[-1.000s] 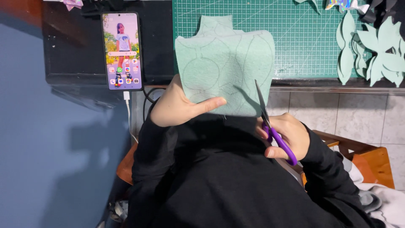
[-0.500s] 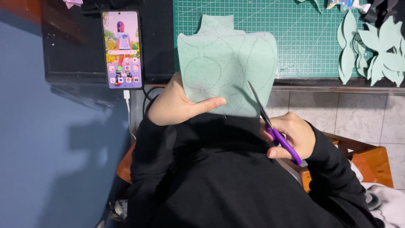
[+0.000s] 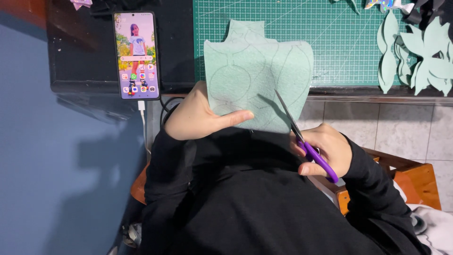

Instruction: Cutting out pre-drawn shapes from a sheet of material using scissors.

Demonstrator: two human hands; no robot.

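My left hand (image 3: pixel 200 115) pinches the lower left edge of a pale green foam sheet (image 3: pixel 257 75) with curved pencil outlines drawn on it. The sheet is held up in front of my chest, over the table edge. My right hand (image 3: pixel 328 151) grips purple-handled scissors (image 3: pixel 304 141), whose blades point up and left into the sheet's lower right part. Both arms wear black sleeves.
A green cutting mat (image 3: pixel 330 38) lies on the black table (image 3: pixel 85 56). Several cut pale green leaf shapes (image 3: pixel 420 52) lie on the mat at right. A lit phone (image 3: pixel 137 54) on a charging cable lies at left. An orange wooden chair (image 3: pixel 415 182) is under me.
The sheet has shifted slightly right and the scissors have advanced a little up into it. My left hand keeps its pinch.
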